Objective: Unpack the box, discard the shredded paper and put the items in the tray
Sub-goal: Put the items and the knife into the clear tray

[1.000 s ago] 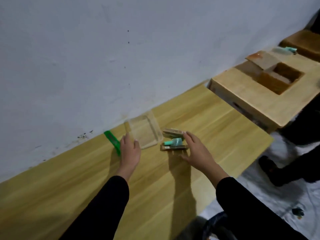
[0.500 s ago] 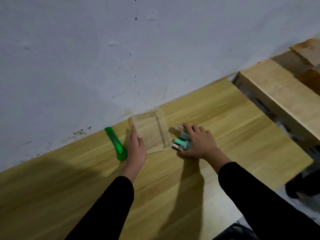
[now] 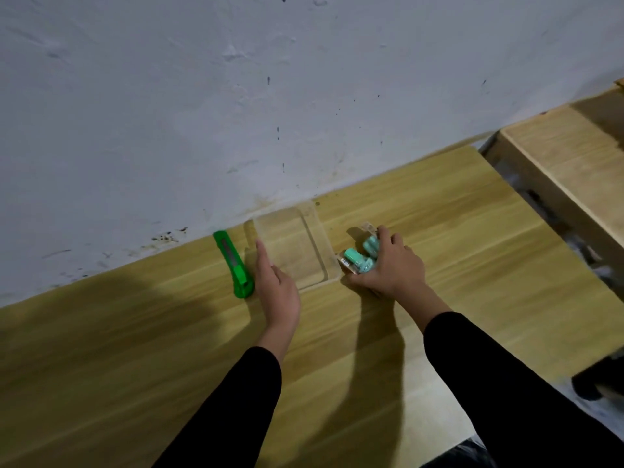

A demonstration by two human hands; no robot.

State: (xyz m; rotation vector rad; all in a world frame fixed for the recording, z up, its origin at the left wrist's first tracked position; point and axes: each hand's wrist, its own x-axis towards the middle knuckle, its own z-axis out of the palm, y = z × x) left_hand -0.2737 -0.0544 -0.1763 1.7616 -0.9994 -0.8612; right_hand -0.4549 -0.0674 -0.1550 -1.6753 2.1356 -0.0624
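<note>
Where the wooden tabletop (image 3: 439,231) meets the white wall (image 3: 304,96) along its far edge, a green utility knife (image 3: 234,265) lies flat, just off that edge, long axis running roughly from the far edge toward the near one, butt end nearer the person. Just right of it, left hand (image 3: 278,292) rests palm down, fingers straight and pressed together, laid along the left wall of the clear plastic tray (image 3: 293,248); fingertips touching the tray rim, black sleeve (image 3: 236,400) behind the wrist. Tray sits at the far edge, back corner close to the wall, nothing visible inside, wood grain showing through the bottom. Touching or just beside the tray's right wall: two mint-green packaged items (image 3: 361,256), on backing cards, exact type too small to tell. Right hand (image 3: 391,268) cupped over them from the right, fingers curled around the packs and gripping, thumb at the near end of the pack; packs on or just off the tabletop, cannot tell which. Items outside the tray. Right of the tabletop's right edge, a gap, then a second wooden surface (image 3: 557,163), partly cut off by the frame. Dark shape (image 3: 597,383) below the near right corner, unclear.
</note>
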